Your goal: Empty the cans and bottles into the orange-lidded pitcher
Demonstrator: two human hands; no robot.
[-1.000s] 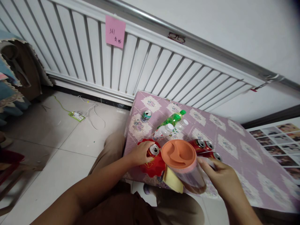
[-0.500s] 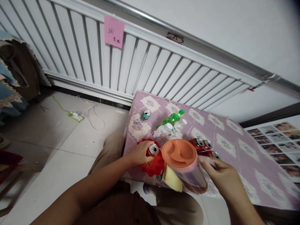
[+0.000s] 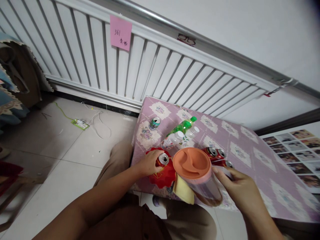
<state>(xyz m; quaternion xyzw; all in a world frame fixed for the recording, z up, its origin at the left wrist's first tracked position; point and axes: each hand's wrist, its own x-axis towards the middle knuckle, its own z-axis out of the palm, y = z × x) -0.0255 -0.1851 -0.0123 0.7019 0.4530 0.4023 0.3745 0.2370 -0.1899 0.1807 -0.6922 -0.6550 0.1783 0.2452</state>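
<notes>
My left hand [image 3: 148, 162] is wrapped round an opened red drink can [image 3: 162, 160], which stands over a scalloped red mat [image 3: 168, 176]. My right hand [image 3: 236, 185] grips the handle of a clear pitcher [image 3: 207, 190] with an orange lid [image 3: 191, 163]. Some brown liquid shows low in the pitcher, which tilts with its lid toward the can. Beneath the pitcher's near side lies a folded yellow cloth [image 3: 183, 191]. Whether liquid runs between pitcher and can is too small to tell.
Several red cans [image 3: 213, 152] stand behind the pitcher. Beyond the mat are a white-capped bottle [image 3: 172, 140], green-capped bottles [image 3: 180, 128] and a green can [image 3: 154, 123]. All rest on a purple flowered tablecloth [image 3: 240, 133]. A power strip [image 3: 80, 124] lies on the floor, left of the radiator [image 3: 150, 63].
Almost nothing differs. The pitcher and my right hand have shifted very slightly; both hands keep their hold.
</notes>
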